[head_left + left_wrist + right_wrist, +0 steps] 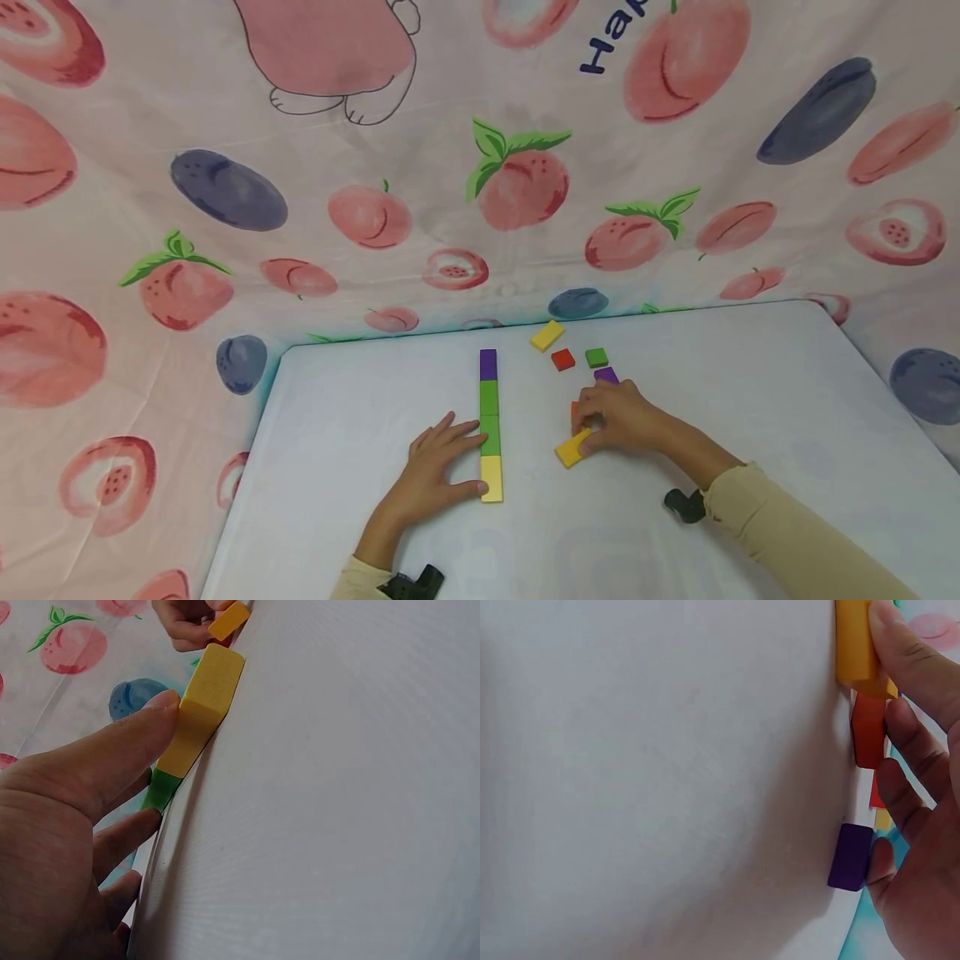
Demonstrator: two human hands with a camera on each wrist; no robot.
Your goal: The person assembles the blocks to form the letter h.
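Observation:
A straight row of blocks stands near the middle of the table: a purple block (488,365) at the far end, two green blocks (489,398), and a light yellow block (491,479) at the near end. My left hand (437,467) lies along its left side with fingers spread; the thumb touches the light yellow block and a fingertip touches the nearer green one. To the right, my right hand (626,417) pinches a deeper yellow block (855,645) by thumb and finger. Partly hidden beside those fingers is an orange block (868,731).
Beyond the right hand lie a yellow block (547,336), a small red block (563,360), a small green block (597,357) and another purple block (606,375). The white table (360,400) ends at a fruit-print cloth (420,150) behind it.

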